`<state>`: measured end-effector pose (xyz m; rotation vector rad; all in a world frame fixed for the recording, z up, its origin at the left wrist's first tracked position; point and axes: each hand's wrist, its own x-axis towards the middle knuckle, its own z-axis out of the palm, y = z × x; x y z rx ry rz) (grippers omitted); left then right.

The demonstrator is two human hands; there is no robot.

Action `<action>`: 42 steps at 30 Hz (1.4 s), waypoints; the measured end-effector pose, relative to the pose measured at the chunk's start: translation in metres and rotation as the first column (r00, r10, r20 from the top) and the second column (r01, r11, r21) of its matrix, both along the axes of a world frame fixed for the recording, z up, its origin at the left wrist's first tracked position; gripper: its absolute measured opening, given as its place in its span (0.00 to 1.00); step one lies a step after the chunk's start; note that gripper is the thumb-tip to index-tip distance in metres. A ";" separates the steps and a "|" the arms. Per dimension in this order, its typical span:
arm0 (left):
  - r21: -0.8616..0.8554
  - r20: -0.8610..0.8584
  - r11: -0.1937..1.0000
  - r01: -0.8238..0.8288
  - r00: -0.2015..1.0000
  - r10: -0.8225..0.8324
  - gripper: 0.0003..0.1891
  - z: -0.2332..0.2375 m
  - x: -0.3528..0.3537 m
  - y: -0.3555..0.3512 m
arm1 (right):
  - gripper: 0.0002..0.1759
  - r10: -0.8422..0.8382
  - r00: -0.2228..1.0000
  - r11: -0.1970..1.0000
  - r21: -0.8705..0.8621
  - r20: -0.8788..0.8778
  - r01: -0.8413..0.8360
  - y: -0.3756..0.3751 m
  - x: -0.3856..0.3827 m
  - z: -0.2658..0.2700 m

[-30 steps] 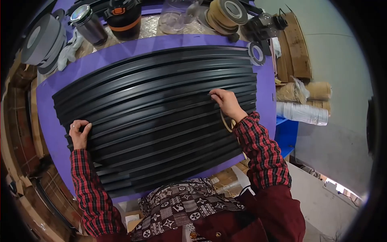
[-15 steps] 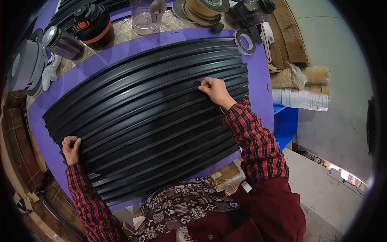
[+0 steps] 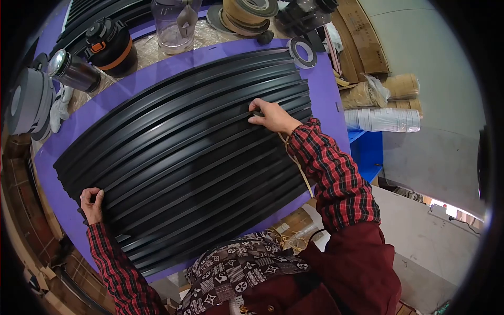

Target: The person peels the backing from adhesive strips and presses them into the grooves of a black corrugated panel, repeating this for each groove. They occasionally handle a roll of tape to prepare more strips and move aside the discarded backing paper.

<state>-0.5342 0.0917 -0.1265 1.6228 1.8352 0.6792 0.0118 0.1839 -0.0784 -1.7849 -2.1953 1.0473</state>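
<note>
The strips [image 3: 184,142] lie side by side across the table [image 3: 325,100], running left to right. The tape [image 3: 311,61] lies at their far right corner. Behind them, from left to right, stand the cup [image 3: 81,76], flask [image 3: 116,55], jug [image 3: 170,38], spools [image 3: 252,20] and bottle [image 3: 302,22]. At the far left are the reels [image 3: 27,100], with the glove [image 3: 61,110] just right of them. Right of the table are the rolls [image 3: 380,119], seemingly over the shelf [image 3: 370,155].
</note>
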 end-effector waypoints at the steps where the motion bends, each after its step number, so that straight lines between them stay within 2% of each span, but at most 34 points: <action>1: 0.012 0.008 1.000 0.006 1.000 -0.006 0.05 -0.001 -0.001 0.000 | 0.22 -0.020 0.999 0.994 -0.104 0.039 0.024 0.001 0.013 0.008; 2: 0.006 -0.008 1.000 0.004 1.000 -0.004 0.05 0.003 0.002 0.001 | 0.23 -0.037 0.996 0.976 -0.210 0.079 0.053 0.001 0.022 0.027; 3: -0.003 -0.023 1.000 0.005 1.000 -0.005 0.05 0.005 0.004 0.001 | 0.21 -0.016 0.989 0.988 -0.150 0.148 0.038 -0.001 0.039 0.043; 5: -0.003 -0.014 1.000 -0.005 1.000 0.005 0.05 -0.002 -0.002 -0.001 | 0.14 -0.045 0.966 0.963 -0.245 0.253 0.109 -0.004 0.084 0.072; 7: -0.001 -0.008 1.000 -0.021 1.000 0.021 0.05 -0.001 0.001 0.001 | 0.09 -0.148 0.935 0.973 -0.124 0.321 0.197 -0.016 0.119 0.112; 9: 0.025 -0.325 0.999 0.027 0.946 -0.017 0.06 0.014 0.011 0.005 | 0.09 -0.327 0.899 0.935 -0.039 0.290 0.353 -0.034 0.141 0.137; 10: 0.108 -0.385 0.993 0.055 0.923 -0.009 0.07 0.019 0.025 0.007 | 0.07 -0.313 0.910 0.950 0.082 0.272 0.302 -0.044 0.147 0.139; 11: 0.191 -0.445 0.978 0.079 0.896 0.015 0.08 0.030 0.050 0.011 | 0.06 -0.336 0.916 0.941 0.046 0.217 0.334 -0.051 0.146 0.138; 12: 0.263 -0.205 0.964 0.046 0.979 0.009 0.07 0.038 0.084 0.014 | 0.06 -0.356 0.921 0.933 0.012 0.157 0.359 -0.057 0.141 0.135; 13: 0.266 0.009 0.964 0.013 1.000 -0.016 0.06 0.052 0.127 0.015 | 0.06 -0.393 0.919 0.919 -0.039 -0.014 0.392 -0.063 0.136 0.125; 14: 0.140 0.206 0.989 -0.039 0.978 0.009 0.05 0.059 0.168 0.014 | 0.06 -0.395 0.917 0.919 -0.042 -0.060 0.393 -0.066 0.134 0.120; 15: 0.173 0.185 0.985 0.026 0.981 -0.058 0.04 0.060 0.207 0.012 | 0.06 -0.392 0.914 0.920 -0.046 -0.108 0.389 -0.067 0.133 0.116; 16: 0.096 0.268 0.993 0.064 0.959 -0.088 0.05 0.064 0.247 0.008 | 0.05 -0.410 0.903 0.912 -0.058 -0.129 0.406 -0.067 0.132 0.117; 17: 0.037 0.360 0.994 0.099 0.927 -0.106 0.06 0.051 0.281 0.005 | 0.05 -0.360 0.919 0.933 -0.036 -0.164 0.359 -0.069 0.133 0.118; 18: -0.098 0.451 0.990 0.101 0.891 -0.046 0.08 0.061 0.319 0.003 | 0.06 -0.308 0.931 0.950 -0.016 -0.197 0.311 -0.071 0.136 0.121; 20: -0.316 0.705 0.938 0.142 0.697 0.131 0.12 0.076 0.382 0.007 | 0.05 -0.234 0.938 0.972 -0.039 -0.255 0.232 -0.079 0.139 0.131; 21: -0.351 0.765 0.924 0.154 0.616 0.188 0.15 0.071 0.409 0.010 | 0.04 -0.027 0.984 0.980 0.189 -0.174 0.060 -0.082 0.138 0.137; 22: -0.456 0.738 0.879 0.142 0.612 0.284 0.17 0.079 0.432 0.016 | 0.05 0.160 0.986 0.907 0.400 -0.046 -0.129 -0.085 0.138 0.141; 23: -0.551 0.703 0.824 0.129 0.605 0.375 0.18 0.087 0.452 0.023 | 0.06 0.203 0.978 0.910 0.377 -0.051 -0.170 -0.090 0.139 0.142; 25: -0.611 0.629 0.783 0.111 0.669 0.396 0.19 0.088 0.479 0.032 | 0.08 0.284 0.958 0.883 0.398 -0.031 -0.248 -0.102 0.137 0.141; 27: -0.626 0.583 0.770 0.121 0.729 0.360 0.16 0.079 0.487 0.033 | 0.08 0.325 0.940 0.878 0.400 -0.100 -0.261 -0.109 0.138 0.131; 30: -0.629 0.725 0.768 0.121 0.448 0.523 0.10 0.066 0.481 0.022 | 0.05 0.354 0.916 0.884 0.387 -0.192 -0.261 -0.112 0.150 0.111; 31: -0.632 0.718 0.767 0.108 0.455 0.527 0.10 0.062 0.480 0.015 | 0.04 0.199 0.901 0.971 0.200 -0.386 -0.129 -0.109 0.156 0.107; 32: -0.616 0.753 0.787 0.034 0.316 0.576 0.08 0.065 0.479 0.007 | 0.04 0.011 0.845 0.999 -0.021 -0.535 -0.027 -0.106 0.163 0.102; 33: -0.603 0.781 0.797 -0.045 0.169 0.601 0.06 0.067 0.476 0.001 | 0.06 -0.226 0.752 0.968 -0.227 -0.619 0.104 -0.103 0.171 0.096; 34: -0.627 0.773 0.778 -0.040 0.090 0.627 0.04 0.061 0.470 -0.004 | 0.07 -0.318 0.663 0.948 -0.252 -0.678 0.196 -0.098 0.179 0.094; 35: -0.630 0.770 0.775 -0.049 0.091 0.632 0.04 0.054 0.466 -0.007 | 0.09 -0.403 0.561 0.914 -0.288 -0.723 0.284 -0.093 0.187 0.093; 37: -0.539 0.834 0.840 0.061 0.181 0.521 0.03 0.043 0.464 -0.014 | 0.10 -0.493 0.259 0.833 -0.364 -0.831 0.416 -0.083 0.207 0.103; 38: -0.557 0.799 0.826 0.085 0.323 0.506 0.05 0.049 0.470 -0.013 | 0.10 -0.467 0.179 0.813 -0.342 -0.866 0.471 -0.079 0.220 0.110; 39: -0.561 0.781 0.815 0.144 0.417 0.464 0.07 0.059 0.481 -0.012 | 0.10 -0.427 0.105 0.789 -0.314 -0.898 0.528 -0.075 0.236 0.117; 40: -0.569 0.759 0.796 0.203 0.502 0.415 0.10 0.066 0.492 -0.014 | 0.09 -0.394 0.103 0.762 -0.262 -0.913 0.593 -0.071 0.255 0.124; 41: -0.525 0.795 0.795 0.303 0.508 0.331 0.18 0.058 0.503 -0.016 | 0.09 -0.361 0.107 0.728 -0.208 -0.926 0.654 -0.069 0.275 0.132; 42: -0.475 0.818 0.818 0.325 0.506 0.274 0.20 0.057 0.517 -0.018 | 0.09 -0.358 0.119 0.688 -0.175 -0.926 0.704 -0.068 0.297 0.142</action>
